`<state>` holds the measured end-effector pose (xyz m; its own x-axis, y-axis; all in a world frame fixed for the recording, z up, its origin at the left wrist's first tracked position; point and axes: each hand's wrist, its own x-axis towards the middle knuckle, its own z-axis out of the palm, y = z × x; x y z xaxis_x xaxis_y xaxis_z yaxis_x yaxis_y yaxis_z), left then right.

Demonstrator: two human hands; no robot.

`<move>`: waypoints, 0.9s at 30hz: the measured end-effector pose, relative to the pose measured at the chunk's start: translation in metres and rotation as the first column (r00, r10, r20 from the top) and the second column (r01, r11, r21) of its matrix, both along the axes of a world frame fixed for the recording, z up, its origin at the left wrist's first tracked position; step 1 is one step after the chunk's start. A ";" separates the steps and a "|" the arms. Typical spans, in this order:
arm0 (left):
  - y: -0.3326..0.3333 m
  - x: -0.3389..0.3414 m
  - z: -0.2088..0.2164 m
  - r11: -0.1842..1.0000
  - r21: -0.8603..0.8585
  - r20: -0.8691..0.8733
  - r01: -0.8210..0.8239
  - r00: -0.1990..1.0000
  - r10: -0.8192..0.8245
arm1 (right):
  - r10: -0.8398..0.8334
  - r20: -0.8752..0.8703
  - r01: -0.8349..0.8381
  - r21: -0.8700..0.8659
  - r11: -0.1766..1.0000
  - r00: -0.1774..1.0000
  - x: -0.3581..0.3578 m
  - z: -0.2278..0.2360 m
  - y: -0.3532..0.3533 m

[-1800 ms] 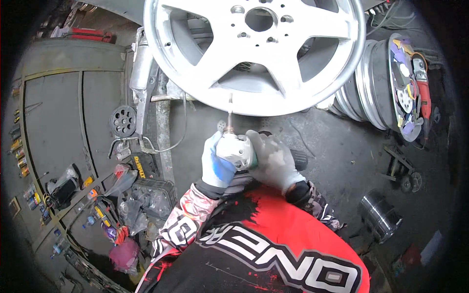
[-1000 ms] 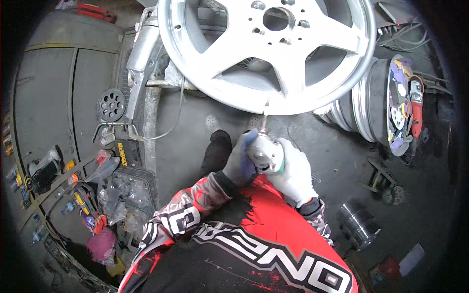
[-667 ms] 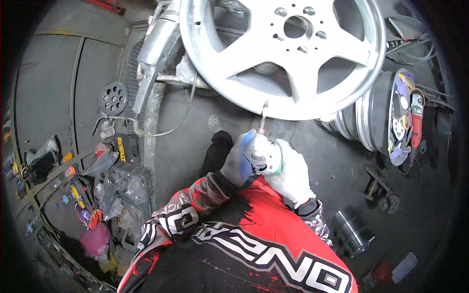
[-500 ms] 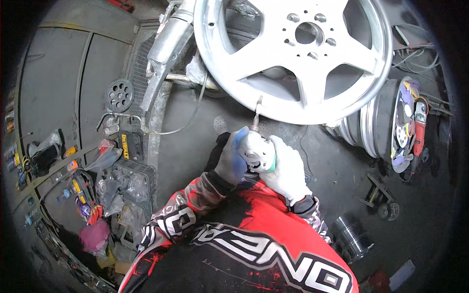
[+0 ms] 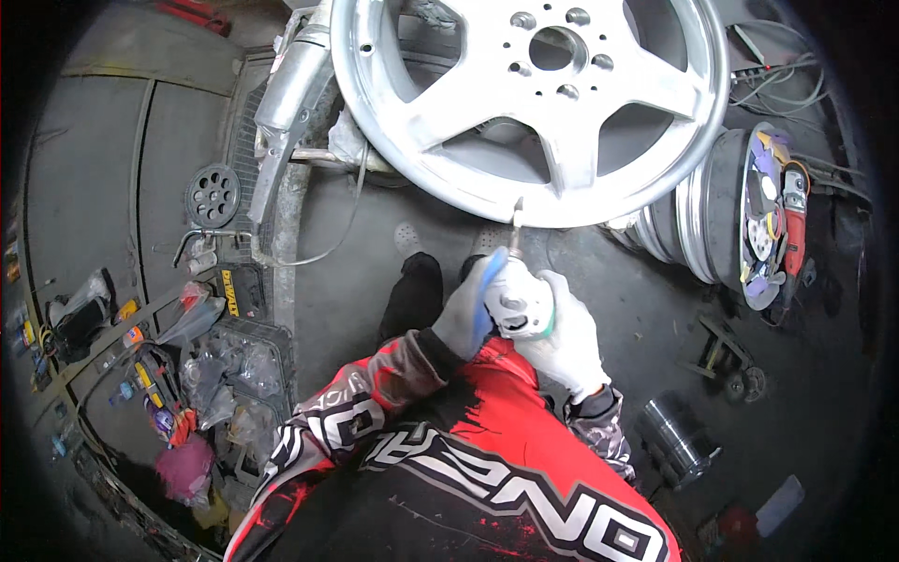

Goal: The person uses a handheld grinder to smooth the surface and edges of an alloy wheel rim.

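A light-coloured alloy wheel (image 5: 573, 155) with broad spokes lies face up at the top of the view. Below its near rim, I hold a white die grinder (image 5: 521, 304) with a slim bit pointing at the wheel. The bit's tip overlaps the near rim; whether it touches the metal I cannot tell. My left hand (image 5: 468, 309), in a grey and blue glove, wraps the grinder's left side. On the other side, my right hand (image 5: 571, 339), in a white glove, is closed around the body next to a green band.
On the right, a second wheel (image 5: 698, 211) stands on its side, carrying a disc of abrasive pads (image 5: 766, 220) and a red angle grinder (image 5: 795, 229). A silver cylinder (image 5: 290, 89) and a hose flank the wheel's left. Tool cases and plastic bags (image 5: 229, 365) lie lower left.
The grinder's bit has moved rightward along the near rim, with both hands still on the tool. My view has shifted, so the wheel sits farther left and higher.
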<state>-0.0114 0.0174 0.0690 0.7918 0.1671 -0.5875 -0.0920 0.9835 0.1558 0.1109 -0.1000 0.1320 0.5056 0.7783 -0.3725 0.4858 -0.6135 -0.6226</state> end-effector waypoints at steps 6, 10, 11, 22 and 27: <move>0.000 0.002 -0.003 0.998 -0.056 0.023 0.033 0.999 -0.032 | -0.037 -0.040 0.038 0.013 0.999 0.999 -0.005 0.000 -0.004; 0.024 -0.016 0.022 0.992 0.123 -0.118 0.032 0.993 -0.018 | 0.020 -0.093 -0.013 0.073 0.997 0.995 -0.016 -0.003 0.024; 0.031 -0.019 0.030 0.992 0.124 -0.141 0.020 0.990 -0.002 | 0.014 -0.093 -0.008 0.073 0.997 0.996 -0.019 -0.004 0.031; 0.020 -0.008 0.009 0.970 0.229 -0.085 0.079 0.995 -0.061 | -0.091 -0.133 0.101 0.066 0.993 0.987 -0.018 0.012 0.017; 0.010 0.014 -0.007 0.988 0.014 0.046 0.155 0.987 -0.155 | -0.229 -0.074 0.232 0.023 0.973 0.971 -0.015 0.004 -0.004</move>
